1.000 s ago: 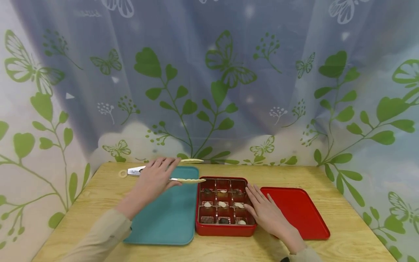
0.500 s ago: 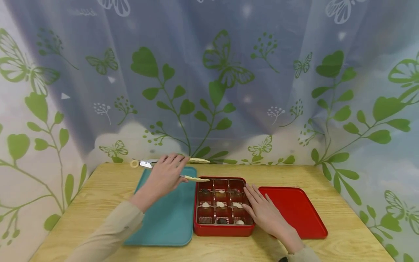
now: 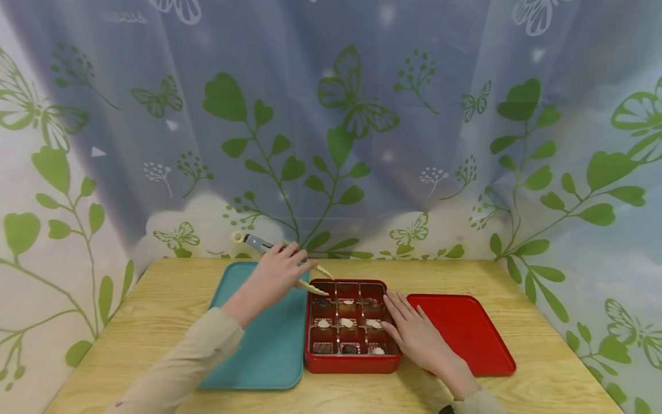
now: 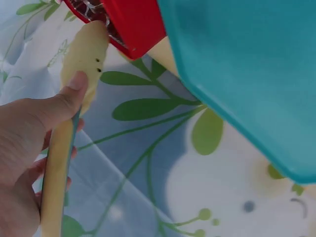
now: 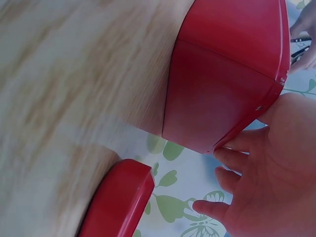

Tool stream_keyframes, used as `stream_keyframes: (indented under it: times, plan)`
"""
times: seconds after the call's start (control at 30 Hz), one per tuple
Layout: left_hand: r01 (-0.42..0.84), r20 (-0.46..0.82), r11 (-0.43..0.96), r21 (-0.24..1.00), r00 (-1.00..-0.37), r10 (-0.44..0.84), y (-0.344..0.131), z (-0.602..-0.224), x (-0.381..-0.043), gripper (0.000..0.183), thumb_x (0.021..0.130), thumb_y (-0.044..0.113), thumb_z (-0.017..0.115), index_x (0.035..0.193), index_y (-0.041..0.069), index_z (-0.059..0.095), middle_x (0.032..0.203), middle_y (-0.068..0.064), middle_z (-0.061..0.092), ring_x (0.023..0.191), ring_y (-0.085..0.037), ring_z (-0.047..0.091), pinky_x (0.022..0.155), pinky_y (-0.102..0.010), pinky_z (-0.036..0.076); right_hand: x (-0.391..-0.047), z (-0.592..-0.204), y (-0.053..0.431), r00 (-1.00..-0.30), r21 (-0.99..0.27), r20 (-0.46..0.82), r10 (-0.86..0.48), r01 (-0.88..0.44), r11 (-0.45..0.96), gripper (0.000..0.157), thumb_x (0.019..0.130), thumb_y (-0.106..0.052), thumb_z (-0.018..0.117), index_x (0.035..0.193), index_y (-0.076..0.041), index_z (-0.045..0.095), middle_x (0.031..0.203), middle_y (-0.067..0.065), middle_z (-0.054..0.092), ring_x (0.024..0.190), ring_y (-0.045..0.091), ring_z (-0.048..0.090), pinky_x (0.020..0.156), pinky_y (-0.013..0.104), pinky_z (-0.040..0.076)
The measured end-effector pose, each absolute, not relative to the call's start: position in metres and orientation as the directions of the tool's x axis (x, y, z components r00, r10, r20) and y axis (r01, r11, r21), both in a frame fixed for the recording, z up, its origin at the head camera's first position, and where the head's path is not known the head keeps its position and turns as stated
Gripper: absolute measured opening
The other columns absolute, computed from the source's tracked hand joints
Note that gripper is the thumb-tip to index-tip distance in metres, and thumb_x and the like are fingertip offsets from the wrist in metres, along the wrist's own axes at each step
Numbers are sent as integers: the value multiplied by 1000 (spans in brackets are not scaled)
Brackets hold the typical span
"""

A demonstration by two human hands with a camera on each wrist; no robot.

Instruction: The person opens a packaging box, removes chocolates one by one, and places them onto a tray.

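My left hand (image 3: 276, 271) grips a pair of tongs (image 3: 257, 243) with pale yellow tips and a metal body. The spread tips are over the back left corner of a red box (image 3: 353, 364). In the left wrist view, my thumb lies along one arm of the tongs, whose broad tip overlaps the box rim. A clear divided insert (image 3: 338, 310) fills the box. Small white and dark chocolates (image 3: 346, 323) sit in its compartments. My right hand (image 3: 420, 334) rests with extended fingers on the right side of the box, fingertips at the rim.
A teal tray (image 3: 258, 356) lies left of the box, close against it. To the right lies a flat red lid (image 3: 465, 333), partly behind my right hand. All stand on a wooden table (image 3: 129, 345), with a patterned curtain (image 3: 289, 115) behind.
My left hand has moved right with the tongs and tilted them, so the tips point down toward the back left compartment and have drawn closer together. My right hand stays at the box.
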State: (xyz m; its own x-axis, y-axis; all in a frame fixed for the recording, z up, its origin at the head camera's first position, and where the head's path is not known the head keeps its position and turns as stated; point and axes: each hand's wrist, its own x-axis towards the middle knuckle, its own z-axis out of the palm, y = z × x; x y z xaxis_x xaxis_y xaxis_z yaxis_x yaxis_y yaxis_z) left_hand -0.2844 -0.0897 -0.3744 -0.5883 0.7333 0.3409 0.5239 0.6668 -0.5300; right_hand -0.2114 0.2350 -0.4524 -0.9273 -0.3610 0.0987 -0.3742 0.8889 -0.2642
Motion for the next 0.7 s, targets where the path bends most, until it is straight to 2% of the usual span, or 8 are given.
stream_keyframes:
  times: [0.1, 0.2, 0.33, 0.5, 0.7]
  plan:
    - [508, 294, 621, -597, -582, 758, -80, -368, -286, 56, 79, 47, 81, 130, 31, 68, 119, 6, 67, 113, -20, 58, 93, -36, 48, -212, -453, 236, -928, -264, 96, -361, -373, 890, 65, 108, -38, 47, 160, -4, 28, 166, 18, 22, 154, 36, 18, 119, 65, 20]
    - [493, 249, 572, -655, -574, 780, -69, -363, -288, 40, 85, 37, 81, 124, 34, 71, 116, 8, 68, 110, -18, 57, 93, -35, 46, -212, -453, 236, -929, -263, 95, -358, -370, 891, 65, 108, -38, 47, 160, -4, 28, 166, 17, 22, 154, 36, 18, 119, 65, 20]
    - [475, 164, 506, -720, -592, 789, -56, -360, -290, 32, 92, 24, 76, 120, 37, 73, 122, 11, 68, 120, -16, 57, 103, -35, 44, -213, -454, 236, -929, -261, 99, -358, -371, 891, 65, 108, -39, 47, 160, -5, 28, 166, 17, 21, 154, 35, 18, 119, 65, 20]
    - [472, 106, 476, -742, -619, 779, -41, -358, -291, 30, 90, 24, 78, 116, 38, 75, 123, 13, 68, 128, -13, 54, 111, -35, 40, -214, -455, 236, -928, -264, 104, -358, -373, 890, 65, 108, -39, 47, 160, -5, 28, 166, 16, 22, 154, 35, 18, 119, 65, 20]
    - [471, 81, 485, -737, -651, 755, -27, -360, -291, 15, 88, 26, 80, 101, 33, 79, 116, 15, 71, 121, -12, 56, 111, -33, 39, -214, -456, 236, -927, -260, 109, -359, -375, 890, 65, 108, -38, 48, 160, -5, 28, 166, 16, 23, 154, 35, 18, 118, 66, 20]
